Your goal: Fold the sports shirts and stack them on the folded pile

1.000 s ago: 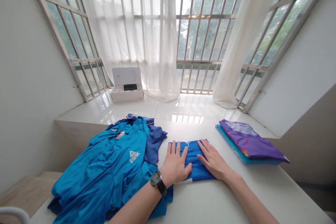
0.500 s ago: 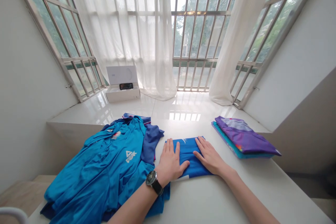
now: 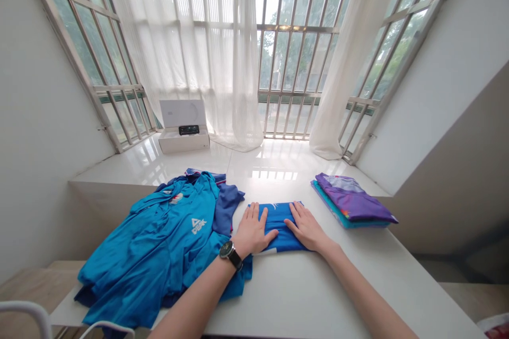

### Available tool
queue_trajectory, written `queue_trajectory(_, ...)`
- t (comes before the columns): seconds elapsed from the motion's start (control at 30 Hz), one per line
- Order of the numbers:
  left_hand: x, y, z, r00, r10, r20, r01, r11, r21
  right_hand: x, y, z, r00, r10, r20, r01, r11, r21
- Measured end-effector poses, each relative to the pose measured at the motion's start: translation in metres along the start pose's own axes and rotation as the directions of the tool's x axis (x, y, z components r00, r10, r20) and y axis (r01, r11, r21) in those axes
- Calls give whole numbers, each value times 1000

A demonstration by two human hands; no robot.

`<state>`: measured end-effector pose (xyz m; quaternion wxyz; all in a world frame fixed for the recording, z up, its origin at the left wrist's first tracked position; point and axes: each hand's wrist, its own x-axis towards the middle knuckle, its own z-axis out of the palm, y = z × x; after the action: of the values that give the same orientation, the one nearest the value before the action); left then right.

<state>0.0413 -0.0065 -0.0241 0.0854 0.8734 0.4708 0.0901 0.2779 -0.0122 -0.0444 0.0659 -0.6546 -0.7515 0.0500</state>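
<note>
A folded blue garment (image 3: 280,228) lies flat on the white table (image 3: 274,296). My left hand (image 3: 252,230), with a black-strapped watch at the wrist, rests on its left side, fingers stretched out. On its right side my right hand (image 3: 305,226) lies flat, fingers extended and thumb apart. Both palms hide parts of the cloth; a small white mark shows at its far edge. Left of my left hand spreads a heap of unfolded teal and navy shirts (image 3: 159,243), one with a white PEAK logo. To the right sits a stack of folded purple and teal garments (image 3: 353,198).
An open white box (image 3: 184,140) holding a dark phone-like device stands on the sill at the back left. Behind are white curtains (image 3: 191,53) and a barred window. A white curved tube (image 3: 27,310) is at the lower left, near a chair or stool.
The camera view has shifted, so the table's things appear slightly further left and higher. Both hands stay flat on the blue garment, with little visible movement on it.
</note>
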Motion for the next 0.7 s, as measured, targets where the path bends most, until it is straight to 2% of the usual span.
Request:
queue_trajectory(0.23,2,-11,-19,970,229,79,-234,971,52,-56,-26,-5,986,168,-15,-169,984,-63)
queue_trajectory(0.37,-2,3,-32,951,308,-8,-302,938,172,-90,-28,-19,979,183,-88,-190,979,-74)
queue_trajectory(0.43,-16,20,-35,941,332,-73,-316,933,170,-107,-23,-24,982,137,-130,-143,989,-39)
queue_trajectory(0.5,-40,42,-35,926,360,-113,-350,932,98,-126,-19,-28,983,68,-171,-66,998,17)
queue_trajectory(0.6,-82,72,-25,889,451,-77,-455,890,-33,-160,-17,-30,980,-28,-198,52,992,116)
queue_trajectory(0.7,-113,94,-6,897,442,-32,-443,894,-75,-191,-24,-28,975,-106,-196,143,972,186)
